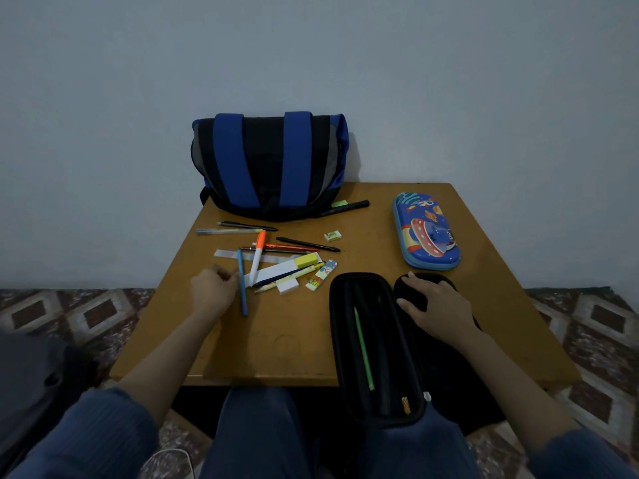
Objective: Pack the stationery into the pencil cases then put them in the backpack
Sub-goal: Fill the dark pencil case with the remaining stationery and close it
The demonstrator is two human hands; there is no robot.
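Black pencil case (380, 361) lies open, green pencil (363, 347) inside; right hand (439, 305) rests flat on its lid; left hand (211, 292) curls against blue pen (243, 295), grip unclear

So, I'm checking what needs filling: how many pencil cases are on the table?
2. A blue patterned case lies closed at the table's far right; a black case lies open at the near edge, the right hand resting on its flap. The backpack could hide more.
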